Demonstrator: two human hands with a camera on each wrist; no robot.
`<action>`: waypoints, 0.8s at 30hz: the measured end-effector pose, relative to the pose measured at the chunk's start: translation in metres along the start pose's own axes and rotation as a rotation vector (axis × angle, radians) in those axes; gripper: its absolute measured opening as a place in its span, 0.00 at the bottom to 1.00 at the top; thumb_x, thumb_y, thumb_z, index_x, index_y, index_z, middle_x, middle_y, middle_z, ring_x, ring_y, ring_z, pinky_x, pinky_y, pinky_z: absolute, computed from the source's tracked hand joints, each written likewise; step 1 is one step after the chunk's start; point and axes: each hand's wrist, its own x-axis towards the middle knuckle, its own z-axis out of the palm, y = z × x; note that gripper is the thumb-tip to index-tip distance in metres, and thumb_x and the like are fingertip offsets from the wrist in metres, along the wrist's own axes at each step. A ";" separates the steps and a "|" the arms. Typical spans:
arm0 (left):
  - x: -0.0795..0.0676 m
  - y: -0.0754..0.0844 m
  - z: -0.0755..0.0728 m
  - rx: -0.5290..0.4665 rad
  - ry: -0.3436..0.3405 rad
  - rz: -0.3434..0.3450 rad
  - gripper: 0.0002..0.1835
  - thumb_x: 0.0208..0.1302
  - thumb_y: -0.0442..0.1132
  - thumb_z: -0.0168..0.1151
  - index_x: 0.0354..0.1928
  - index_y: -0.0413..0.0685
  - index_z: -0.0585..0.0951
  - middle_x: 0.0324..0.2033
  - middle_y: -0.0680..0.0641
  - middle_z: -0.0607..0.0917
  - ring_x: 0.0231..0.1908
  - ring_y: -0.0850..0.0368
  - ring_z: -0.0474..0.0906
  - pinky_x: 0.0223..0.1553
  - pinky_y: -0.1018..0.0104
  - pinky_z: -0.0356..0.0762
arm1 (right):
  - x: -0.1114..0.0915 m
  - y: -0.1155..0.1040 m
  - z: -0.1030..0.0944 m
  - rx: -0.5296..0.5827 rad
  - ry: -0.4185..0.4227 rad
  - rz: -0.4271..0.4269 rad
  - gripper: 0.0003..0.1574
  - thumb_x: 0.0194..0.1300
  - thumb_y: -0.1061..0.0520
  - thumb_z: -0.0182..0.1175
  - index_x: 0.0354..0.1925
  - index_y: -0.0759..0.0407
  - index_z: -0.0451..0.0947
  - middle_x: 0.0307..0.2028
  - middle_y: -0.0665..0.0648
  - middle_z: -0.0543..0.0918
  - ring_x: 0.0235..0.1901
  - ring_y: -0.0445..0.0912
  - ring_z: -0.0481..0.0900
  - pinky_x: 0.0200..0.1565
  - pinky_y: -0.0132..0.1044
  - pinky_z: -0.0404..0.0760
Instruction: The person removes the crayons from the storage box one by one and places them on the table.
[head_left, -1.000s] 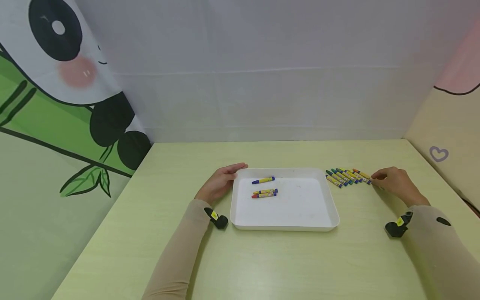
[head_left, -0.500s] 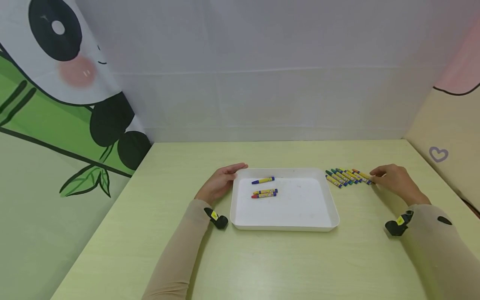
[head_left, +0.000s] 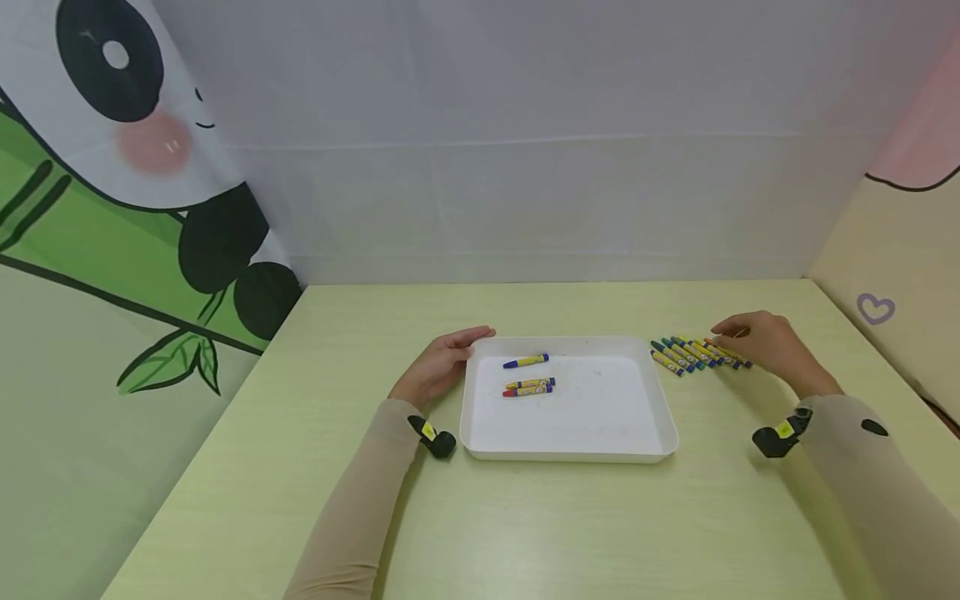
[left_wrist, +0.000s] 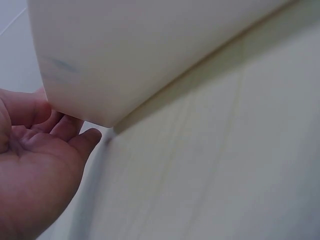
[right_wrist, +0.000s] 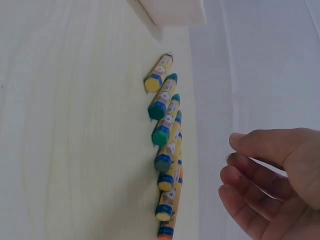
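My left hand (head_left: 435, 367) holds the far left corner of a white tray (head_left: 600, 400); in the left wrist view its thumb (left_wrist: 30, 109) touches the tray wall (left_wrist: 125, 60) and the other fingers bend about the corner. Inside the tray lie three crayons: a blue one (head_left: 526, 361), a yellow-orange one (head_left: 531, 383) and a red one (head_left: 528, 391). My right hand (head_left: 768, 346) hovers over the right end of a slanted row of crayons (head_left: 686, 354), partly covering it. Its fingers (right_wrist: 250, 200) are loosely bent and hold nothing in the right wrist view.
The crayon row runs along the table (head_left: 555, 533) just right of the tray, with its yellow crayon (right_wrist: 159, 72) nearest to it. A pale backdrop (head_left: 555, 200) closes off the back; printed panels (head_left: 892, 250) stand at both sides.
My right hand has risen off the rightmost crayon and shifted left and away from me over the row. The left hand, the tray and its crayons have stayed put.
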 end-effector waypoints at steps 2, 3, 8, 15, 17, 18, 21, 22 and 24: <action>0.000 0.000 0.000 0.000 -0.002 0.001 0.26 0.70 0.23 0.38 0.70 0.39 0.64 0.70 0.42 0.65 0.71 0.48 0.58 0.72 0.54 0.56 | 0.002 -0.007 0.000 0.006 -0.002 -0.008 0.24 0.68 0.52 0.58 0.53 0.70 0.78 0.46 0.70 0.82 0.46 0.63 0.80 0.40 0.51 0.81; 0.000 0.000 0.000 0.000 -0.004 0.002 0.26 0.70 0.23 0.38 0.70 0.39 0.64 0.70 0.42 0.65 0.71 0.48 0.57 0.72 0.54 0.56 | 0.004 -0.010 0.000 0.011 -0.007 -0.010 0.24 0.68 0.51 0.57 0.53 0.69 0.78 0.47 0.70 0.82 0.46 0.63 0.79 0.42 0.52 0.80; 0.000 0.000 0.000 -0.005 -0.008 -0.001 0.26 0.70 0.23 0.38 0.70 0.38 0.63 0.71 0.42 0.64 0.72 0.49 0.57 0.72 0.54 0.55 | 0.010 -0.027 -0.001 0.044 -0.021 -0.021 0.26 0.69 0.48 0.56 0.55 0.66 0.77 0.50 0.69 0.82 0.49 0.62 0.79 0.48 0.56 0.78; 0.000 0.000 -0.001 -0.006 -0.004 0.001 0.26 0.71 0.23 0.38 0.70 0.38 0.64 0.70 0.42 0.64 0.72 0.49 0.57 0.72 0.54 0.56 | 0.019 -0.054 0.001 0.094 -0.059 -0.051 0.24 0.68 0.48 0.58 0.54 0.63 0.79 0.50 0.67 0.82 0.51 0.59 0.78 0.51 0.55 0.78; 0.000 0.000 -0.001 -0.009 -0.005 0.002 0.26 0.71 0.23 0.37 0.70 0.38 0.64 0.71 0.42 0.64 0.72 0.49 0.57 0.72 0.54 0.56 | 0.021 -0.061 0.002 0.109 -0.074 -0.063 0.23 0.68 0.49 0.58 0.53 0.62 0.79 0.50 0.66 0.83 0.51 0.59 0.78 0.51 0.54 0.78; -0.001 0.000 -0.001 -0.009 -0.004 0.002 0.26 0.71 0.23 0.37 0.70 0.38 0.64 0.70 0.42 0.64 0.72 0.49 0.57 0.72 0.54 0.56 | 0.022 -0.065 0.003 0.112 -0.083 -0.068 0.22 0.68 0.50 0.58 0.53 0.62 0.80 0.50 0.65 0.83 0.51 0.58 0.79 0.51 0.53 0.78; -0.001 0.000 -0.001 -0.004 -0.006 0.001 0.26 0.71 0.23 0.37 0.70 0.38 0.63 0.71 0.42 0.64 0.72 0.49 0.57 0.72 0.54 0.56 | 0.025 -0.074 0.007 0.121 -0.111 -0.081 0.20 0.67 0.50 0.59 0.52 0.61 0.81 0.49 0.64 0.83 0.50 0.56 0.79 0.50 0.50 0.79; 0.000 0.000 0.000 -0.002 -0.005 0.000 0.26 0.71 0.23 0.37 0.70 0.38 0.64 0.71 0.42 0.64 0.72 0.49 0.57 0.72 0.54 0.56 | 0.026 -0.077 0.009 0.124 -0.122 -0.088 0.20 0.67 0.50 0.59 0.51 0.61 0.81 0.49 0.63 0.83 0.50 0.56 0.79 0.50 0.50 0.79; 0.000 0.000 -0.001 -0.001 -0.002 -0.002 0.26 0.71 0.23 0.37 0.70 0.39 0.64 0.70 0.42 0.64 0.72 0.49 0.57 0.72 0.54 0.56 | 0.028 -0.083 0.011 0.127 -0.144 -0.102 0.19 0.67 0.51 0.59 0.51 0.61 0.81 0.49 0.63 0.83 0.49 0.55 0.79 0.50 0.49 0.79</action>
